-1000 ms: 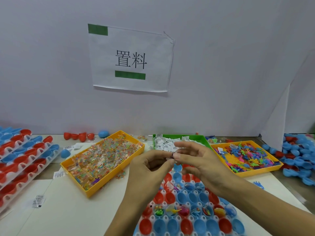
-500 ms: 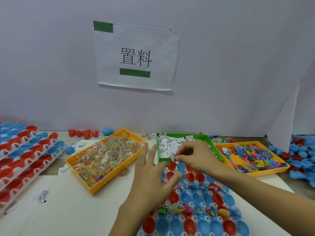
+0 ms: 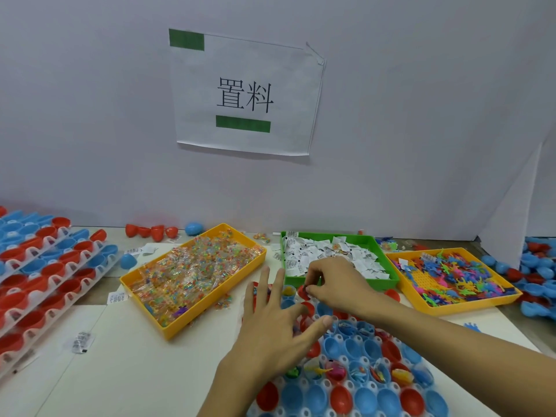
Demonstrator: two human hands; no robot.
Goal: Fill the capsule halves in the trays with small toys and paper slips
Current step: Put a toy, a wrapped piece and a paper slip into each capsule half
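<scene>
The left hand (image 3: 272,322) is spread flat over the near tray (image 3: 355,386), with its fingers straight and apart. It holds nothing. The right hand (image 3: 334,284) reaches to the far end of that tray, just in front of the green bin (image 3: 382,284). Its fingers are curled and its fingertips are pressed together over a red cup (image 3: 303,291) — something small may be pinched there, but I cannot tell what.

The near tray is white and sits on the counter (image 3: 126,371) close to the person. It holds red and blue capsule halves in rows. Some cups in one row (image 3: 358,371) have little toys inside; the cups nearest the person look bare.

The green bin is full of white paper slips (image 3: 337,254). To its left is a yellow bin (image 3: 168,329) packed with small clear bags of bright beads. To its right is another yellow bin (image 3: 469,308) with flat plastic toys in many colors.

More white trays (image 3: 45,266) with red and blue halves are stacked at the left edge. Loose blue and red halves (image 3: 538,281) are piled at the right edge, and a few more (image 3: 150,230) lie along the wall. A white sign (image 3: 245,94) with black writing and two green bars hangs on the wall — one corner is folded.
</scene>
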